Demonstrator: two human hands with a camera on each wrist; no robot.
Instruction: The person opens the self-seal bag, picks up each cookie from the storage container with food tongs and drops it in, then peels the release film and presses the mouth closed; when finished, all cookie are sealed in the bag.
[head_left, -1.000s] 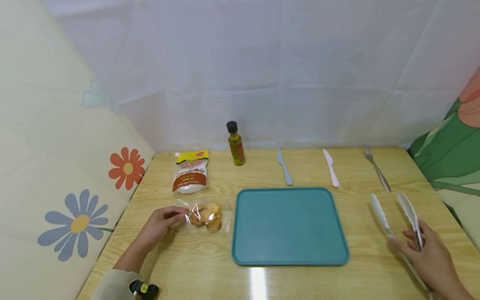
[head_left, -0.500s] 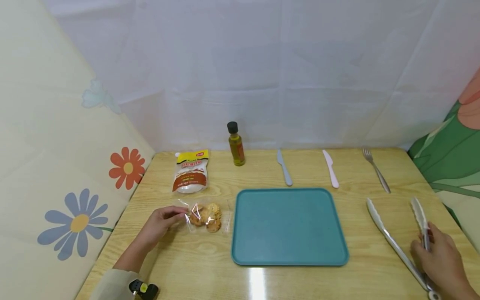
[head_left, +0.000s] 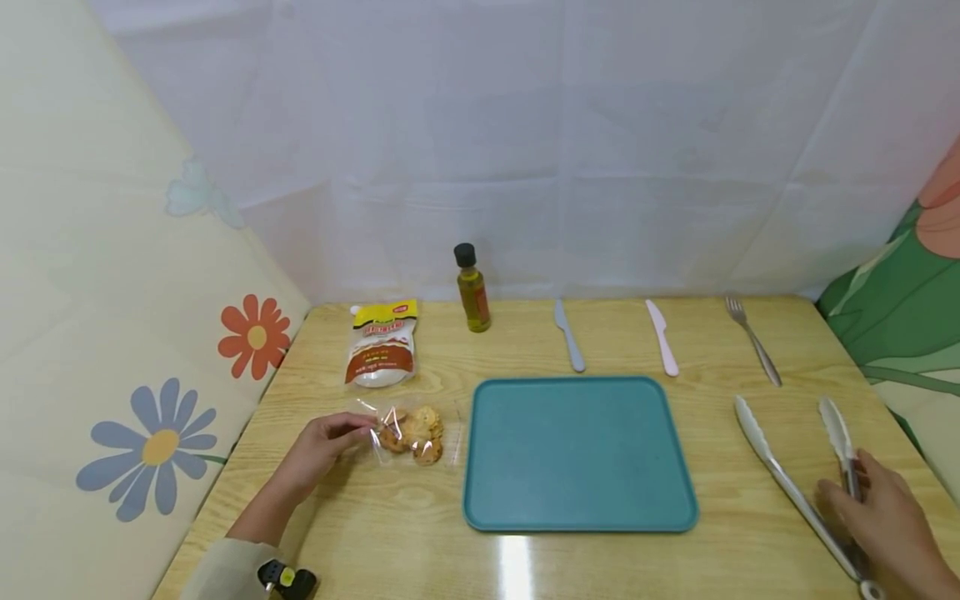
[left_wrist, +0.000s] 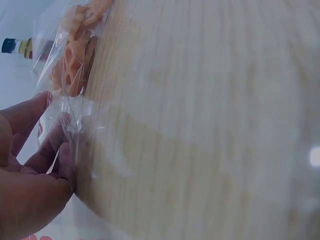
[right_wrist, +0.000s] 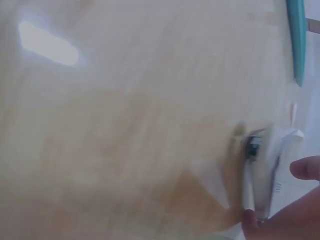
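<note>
My left hand (head_left: 322,446) pinches the left edge of a clear bag of cookies (head_left: 423,429) that lies on the table. In the left wrist view its fingertips (left_wrist: 64,120) meet at the crinkled plastic. On the right, metal tongs (head_left: 787,492) lie spread wide, tips pointing to the back. My right hand (head_left: 881,508) has its fingers round their right arm, with the thumb on the other side. The right wrist view shows a gap between that thumb (right_wrist: 306,168) and the blurred tongs (right_wrist: 265,170). Part of the handle is hidden behind the hand.
A teal tray (head_left: 581,527) lies mid-table. Behind it are a blue knife (head_left: 568,335), a pink knife (head_left: 662,337) and a fork (head_left: 752,337). A yellow-white-brown packet (head_left: 381,343) and an upright oil bottle (head_left: 472,292) stand at the back left.
The right hand has shifted right and its thumb has come off the tongs' left arm. The tongs have spread wider. Left hand and cookie bag have not moved.
</note>
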